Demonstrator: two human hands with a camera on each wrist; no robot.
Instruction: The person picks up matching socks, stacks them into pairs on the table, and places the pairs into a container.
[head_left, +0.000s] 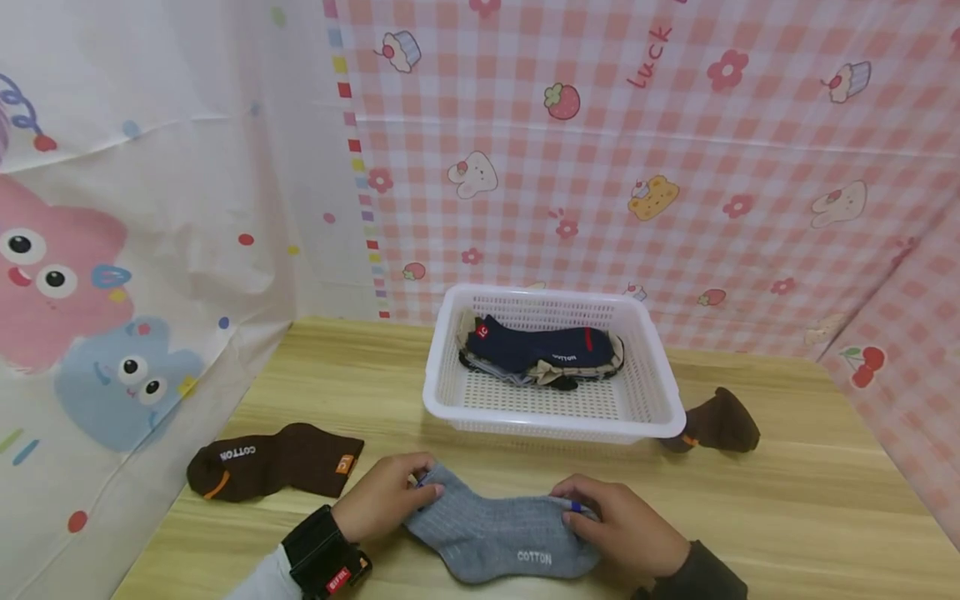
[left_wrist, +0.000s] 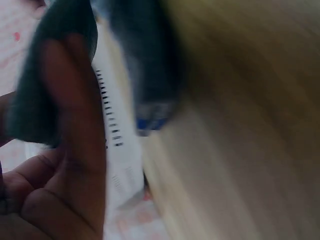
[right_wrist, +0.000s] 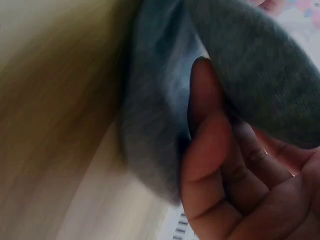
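Both hands hold up a grey sock (head_left: pixel 510 533) marked COTTON, stretched between them near the table's front edge. My left hand (head_left: pixel 390 496) pinches its cuff between thumb and fingers. At the toe end, my right hand (head_left: pixel 618 525) pinches beside a blue mark. Two grey layers show in the wrist views: one cuff sits in the left fingers (left_wrist: pixel 80 100), while a second grey piece (left_wrist: pixel 150 65) with a blue mark hangs apart from it. In the right wrist view, an index finger lies between the two layers (right_wrist: pixel 260 70); whether these are two socks I cannot tell.
A white plastic basket (head_left: pixel 555 429) behind the hands holds folded socks, a navy one (head_left: pixel 517 346) on top. One brown sock (head_left: pixel 277 462) lies flat at the left. Another brown sock (head_left: pixel 720 421) lies bunched beside the basket's right side. Patterned cloth walls enclose the wooden table (head_left: pixel 360 375).
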